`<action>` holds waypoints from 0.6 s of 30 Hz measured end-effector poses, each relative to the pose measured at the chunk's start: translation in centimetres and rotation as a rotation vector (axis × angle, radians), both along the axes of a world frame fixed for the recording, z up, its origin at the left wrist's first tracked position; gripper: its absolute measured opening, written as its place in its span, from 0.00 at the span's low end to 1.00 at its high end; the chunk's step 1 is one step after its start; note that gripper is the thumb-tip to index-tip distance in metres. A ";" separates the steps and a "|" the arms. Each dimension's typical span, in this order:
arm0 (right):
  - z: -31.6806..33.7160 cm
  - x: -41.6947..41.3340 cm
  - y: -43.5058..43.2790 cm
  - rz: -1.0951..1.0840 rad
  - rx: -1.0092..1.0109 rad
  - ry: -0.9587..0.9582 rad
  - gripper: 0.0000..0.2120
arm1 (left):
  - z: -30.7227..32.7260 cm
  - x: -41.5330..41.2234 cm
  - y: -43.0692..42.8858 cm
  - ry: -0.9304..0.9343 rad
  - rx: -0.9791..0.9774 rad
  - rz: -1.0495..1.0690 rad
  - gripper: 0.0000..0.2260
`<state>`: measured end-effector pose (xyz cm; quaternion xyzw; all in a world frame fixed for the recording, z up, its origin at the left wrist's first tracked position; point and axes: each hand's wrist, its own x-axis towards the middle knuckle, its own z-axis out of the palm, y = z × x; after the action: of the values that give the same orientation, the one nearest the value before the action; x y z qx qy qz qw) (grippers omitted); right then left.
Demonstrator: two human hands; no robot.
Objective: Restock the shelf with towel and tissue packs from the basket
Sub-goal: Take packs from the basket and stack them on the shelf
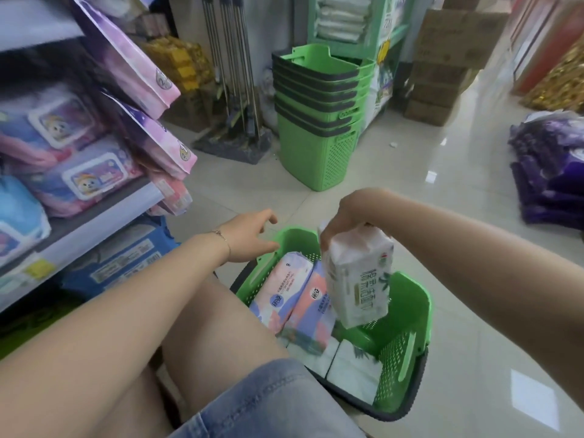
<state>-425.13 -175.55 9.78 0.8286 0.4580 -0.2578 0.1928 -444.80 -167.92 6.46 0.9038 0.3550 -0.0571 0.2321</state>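
While crouched beside the shelf [104, 222], seen from the head view above bare knees and denim shorts [268, 403]. At 5 o'clock, on the tiled floor [474, 248], green basket [417, 298] with dark rim. Inside it, two pink-and-purple packs [294, 298] side by side along the left wall, and white packs [350, 371] at the near end. Right hand [344, 216] clenched around the top of a white tissue pack [360, 279], held upright just above the basket, lower end over the inside. Left hand [249, 235] released, fingers spread, empty, above the far-left corner of the basket, thin bracelet [221, 238] on the wrist. At 9 o'clock, shelf filled with wipe packs [79, 175] in pink and blue. At 12 o'clock, stack of green baskets [319, 121] on the floor, mops [234, 74] beside it. At 3 o'clock, pile of purple packs [550, 172].
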 end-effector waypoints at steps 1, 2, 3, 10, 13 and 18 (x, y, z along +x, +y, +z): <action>1.3 -0.9 0.3 0.006 0.047 -0.003 0.36 | 0.2 -0.3 0.0 -0.003 -0.023 0.025 0.24; 2.4 -1.9 0.6 0.015 0.088 0.000 0.35 | 0.4 -0.7 0.0 -0.009 -0.055 0.051 0.26; 3.6 -3.0 0.9 0.035 0.119 0.004 0.34 | 0.6 -1.1 -0.1 -0.020 -0.095 0.078 0.29; 9.3 -10.0 2.6 0.319 0.426 -0.237 0.34 | 1.3 -4.5 1.3 -0.210 -0.397 0.419 0.14; 10.3 -13.0 2.9 0.478 0.520 -0.363 0.39 | 3.3 -6.8 1.3 -0.525 -0.831 0.696 0.25; 9.5 -17.4 2.7 0.640 0.768 -0.458 0.44 | 6.0 -9.6 1.7 -0.729 -1.136 0.717 0.37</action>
<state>-442.51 -172.84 19.25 0.6936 0.6947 0.1864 0.0400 -454.36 -166.26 12.50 0.4369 0.4436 0.1499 0.7680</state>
